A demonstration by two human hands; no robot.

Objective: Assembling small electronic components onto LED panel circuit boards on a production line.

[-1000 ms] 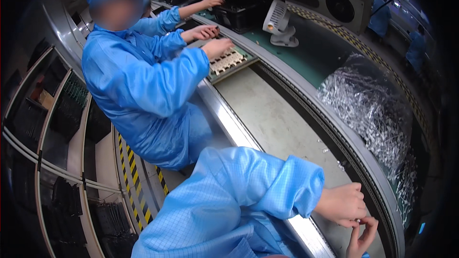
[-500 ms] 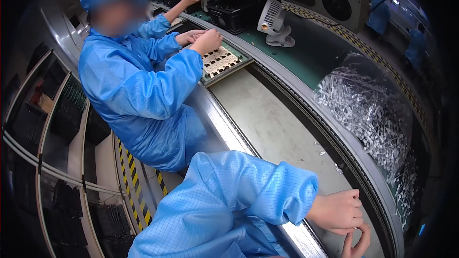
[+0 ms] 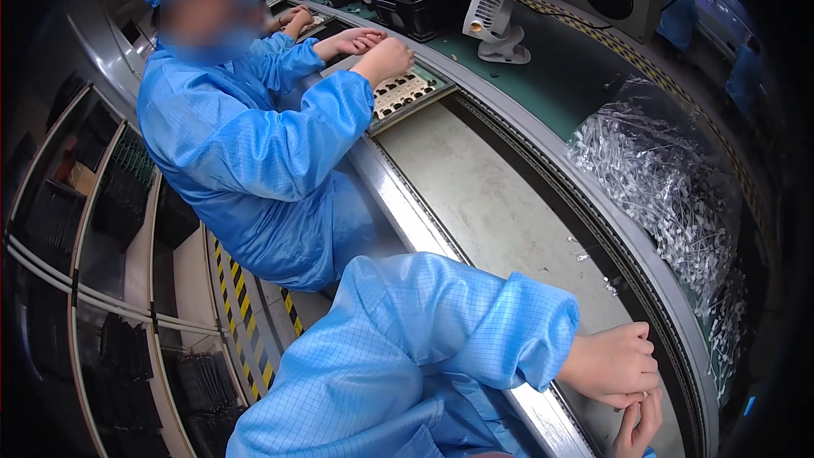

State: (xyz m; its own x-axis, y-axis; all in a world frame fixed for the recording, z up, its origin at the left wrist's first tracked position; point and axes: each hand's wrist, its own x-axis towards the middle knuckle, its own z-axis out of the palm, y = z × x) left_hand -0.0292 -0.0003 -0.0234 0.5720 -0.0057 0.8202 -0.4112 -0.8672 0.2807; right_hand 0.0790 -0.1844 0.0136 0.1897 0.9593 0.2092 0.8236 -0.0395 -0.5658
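Observation:
At the lower right, over the pale surface of the conveyor track point(image 3: 475, 178), my two hands meet at the fingertips. My left hand point(image 3: 612, 365) reaches in from the left in a blue gridded sleeve, its fingers curled and closed. Just below it, my right hand point(image 3: 640, 426) is partly cut off by the lower edge, its thumb and fingers bent together against the left fingers. A tiny pale bit shows where the fingertips touch, too small to name. Several small white pieces point(image 3: 581, 254) lie along the track near my left hand.
A co-worker in blue point(image 3: 246, 127) sits at the left, hands over a tray of parts point(image 3: 407, 95). Across the rail lie a heap of white cables in clear plastic point(image 3: 653, 178), a white fan point(image 3: 492, 25) and a black bin point(image 3: 415, 8). Racks point(image 3: 110, 246) stand far left.
My view has shifted slightly. My hands stay together, the right one a little closer under the left. The co-worker's hands have moved apart slightly over the tray.

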